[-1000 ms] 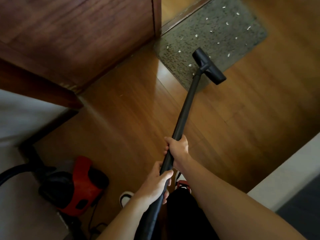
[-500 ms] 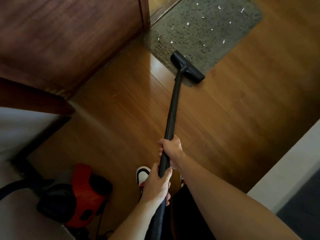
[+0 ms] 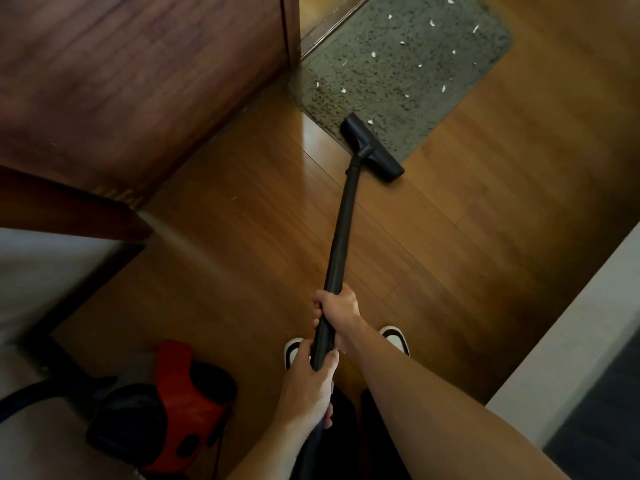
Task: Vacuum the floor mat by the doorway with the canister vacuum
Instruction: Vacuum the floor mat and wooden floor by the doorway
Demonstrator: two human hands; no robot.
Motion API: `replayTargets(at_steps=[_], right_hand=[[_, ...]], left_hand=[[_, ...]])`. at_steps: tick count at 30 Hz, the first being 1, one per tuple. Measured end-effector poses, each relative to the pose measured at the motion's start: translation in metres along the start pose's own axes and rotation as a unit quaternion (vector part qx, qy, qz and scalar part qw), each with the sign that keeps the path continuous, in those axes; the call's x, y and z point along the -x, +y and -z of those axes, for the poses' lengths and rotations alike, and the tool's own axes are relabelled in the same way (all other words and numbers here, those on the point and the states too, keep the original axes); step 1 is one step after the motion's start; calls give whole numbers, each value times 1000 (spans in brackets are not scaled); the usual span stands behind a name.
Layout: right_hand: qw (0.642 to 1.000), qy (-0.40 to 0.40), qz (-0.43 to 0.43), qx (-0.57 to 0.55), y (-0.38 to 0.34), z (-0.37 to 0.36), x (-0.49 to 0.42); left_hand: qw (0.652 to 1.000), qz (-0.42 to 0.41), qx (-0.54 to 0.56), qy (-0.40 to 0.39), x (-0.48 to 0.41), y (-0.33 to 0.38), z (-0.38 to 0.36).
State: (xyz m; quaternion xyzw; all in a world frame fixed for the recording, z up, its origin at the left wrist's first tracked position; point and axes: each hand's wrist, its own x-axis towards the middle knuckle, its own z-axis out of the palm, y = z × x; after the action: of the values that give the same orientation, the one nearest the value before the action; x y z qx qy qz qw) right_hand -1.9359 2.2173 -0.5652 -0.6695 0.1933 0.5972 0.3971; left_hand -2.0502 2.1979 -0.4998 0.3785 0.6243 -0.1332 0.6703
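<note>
My left hand (image 3: 308,386) is nearest to me, low on the black wand (image 3: 339,244), fingers and thumb wrapped round the tube. Just above it my right hand (image 3: 337,310) grasps the same wand, fingers curled over the left side of the tube. The toes of my white shoes (image 3: 394,337) show on either side of my hands, on the wooden floor (image 3: 242,237). To my left, near my feet, sits the red and black canister vacuum (image 3: 173,403), with its dark hose (image 3: 27,396) curving off the left edge.

From my hands the wand slants up and away to the black floor head (image 3: 372,147). The head lies across the near corner of the grey speckled mat (image 3: 405,74): its far end is on the pile, and its near end hangs over onto the bare boards. Beyond it, small white scraps (image 3: 374,54) are scattered over the mat, one lying just beside the head. The mat's far edge meets a threshold strip at the doorway, next to a dark wooden panel (image 3: 138,81) on the left.
</note>
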Motion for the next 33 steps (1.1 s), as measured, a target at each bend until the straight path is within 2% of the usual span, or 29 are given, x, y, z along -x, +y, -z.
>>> replayTargets(at_steps=[5,22,33], right_hand=[[1000,1,-4,-11,-10,-2,-1],[998,-35,13,49,-68,38,-23],[994,-12,27,103,-119,65,-47]], left_hand=[[1000,-7,0,-21,2,11,3],[999,-8,29,29,-13,62,-58],[997,-4,80,20,-34,104,-101]])
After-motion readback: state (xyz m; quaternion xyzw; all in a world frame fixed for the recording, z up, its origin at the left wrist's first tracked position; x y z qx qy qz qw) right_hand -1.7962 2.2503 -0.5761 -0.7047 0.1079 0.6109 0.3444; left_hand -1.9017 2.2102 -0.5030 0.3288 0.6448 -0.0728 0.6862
